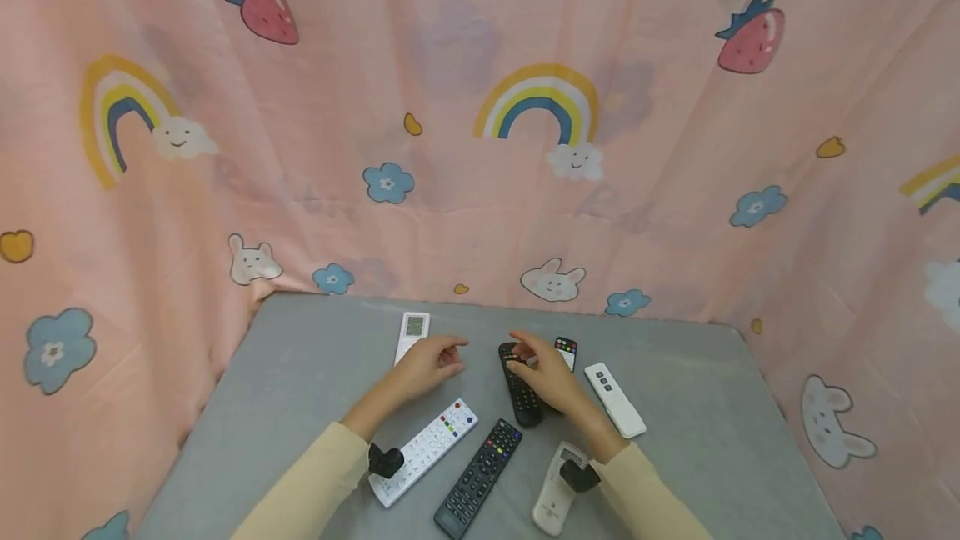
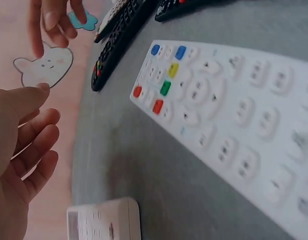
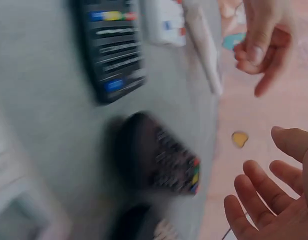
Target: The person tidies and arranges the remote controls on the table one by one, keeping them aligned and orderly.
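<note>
My left hand [image 1: 427,367] hovers above the grey table, fingers loosely bent and holding nothing. Under it lies a white remote with a small screen [image 1: 415,327], partly hidden. A white remote with coloured buttons [image 1: 438,436] lies below my left wrist; the left wrist view shows that remote [image 2: 199,95] close up. My right hand [image 1: 551,377], also without anything in it, is over a black remote [image 1: 525,402] and apart from it. Behind that hand shows part of another dark remote [image 1: 567,348]. In the right wrist view, the right hand's fingers [image 3: 261,192] are spread.
Another black remote [image 1: 477,477] lies at front centre. Right of it is a beige remote [image 1: 555,498], partly covered by the right wrist camera [image 1: 579,476]. A slim white remote [image 1: 617,400] lies to the right. A pink patterned curtain [image 1: 337,90] hangs behind the table [image 1: 697,407].
</note>
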Tool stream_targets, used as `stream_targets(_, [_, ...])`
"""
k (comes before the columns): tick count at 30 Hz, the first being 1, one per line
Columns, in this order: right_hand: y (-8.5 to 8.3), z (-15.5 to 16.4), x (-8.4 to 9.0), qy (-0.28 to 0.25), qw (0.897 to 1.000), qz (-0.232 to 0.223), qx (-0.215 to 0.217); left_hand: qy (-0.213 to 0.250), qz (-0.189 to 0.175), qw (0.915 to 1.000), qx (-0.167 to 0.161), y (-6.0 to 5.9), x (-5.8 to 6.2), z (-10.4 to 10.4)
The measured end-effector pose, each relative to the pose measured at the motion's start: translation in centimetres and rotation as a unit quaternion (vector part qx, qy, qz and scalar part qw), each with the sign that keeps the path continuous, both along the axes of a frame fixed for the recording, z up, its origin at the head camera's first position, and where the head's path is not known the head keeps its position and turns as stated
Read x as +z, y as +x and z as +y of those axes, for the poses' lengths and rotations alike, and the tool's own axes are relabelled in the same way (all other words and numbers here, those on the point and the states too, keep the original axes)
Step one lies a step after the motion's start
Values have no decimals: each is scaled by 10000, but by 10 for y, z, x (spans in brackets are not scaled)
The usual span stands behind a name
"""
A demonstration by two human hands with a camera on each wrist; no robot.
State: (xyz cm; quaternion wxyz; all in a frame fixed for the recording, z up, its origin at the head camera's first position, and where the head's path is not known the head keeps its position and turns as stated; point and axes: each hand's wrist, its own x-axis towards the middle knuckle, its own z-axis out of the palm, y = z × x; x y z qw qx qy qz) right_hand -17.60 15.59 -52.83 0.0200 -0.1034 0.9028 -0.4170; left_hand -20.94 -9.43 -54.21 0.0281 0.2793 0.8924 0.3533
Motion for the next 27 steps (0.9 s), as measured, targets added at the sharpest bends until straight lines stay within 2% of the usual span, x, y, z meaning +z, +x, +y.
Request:
stream_targets(5, [24,24,-14,350,9991,-18,-238,132,-182,9997,-133,-14,-6,20])
stream_targets(11, [41,38,-27,905,9950,-138,-409,9,-70,9995,-295,-28,-13,42])
stream_targets(18, [49,45,-34,1330,9901,133,-428,33,-329,9987,-384,-31,-16,61])
stream_targets(21, [52,45,-38,1543,9868,275,-397,26,-399,9988,-267,-32,-19,66])
stream_targets(27, [57,40,-44,1586,9857,382,-412,-67,-536,9985,11,-32,-28,69])
